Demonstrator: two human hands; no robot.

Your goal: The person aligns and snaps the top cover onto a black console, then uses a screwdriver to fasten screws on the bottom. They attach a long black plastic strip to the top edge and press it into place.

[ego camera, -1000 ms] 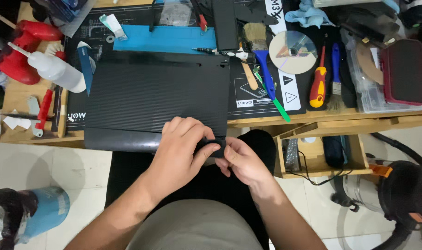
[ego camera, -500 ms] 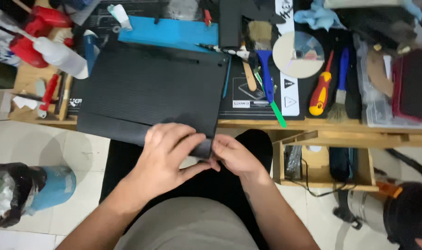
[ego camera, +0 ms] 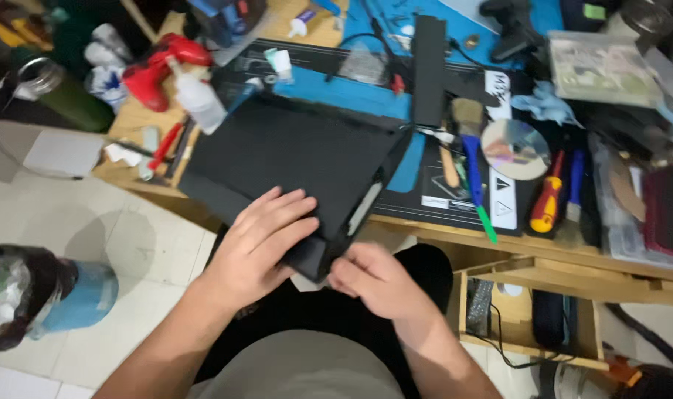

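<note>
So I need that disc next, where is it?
The shiny disc lies on the bench's right half, between the blue-handled brush and the red-and-yellow screwdriver.
</note>
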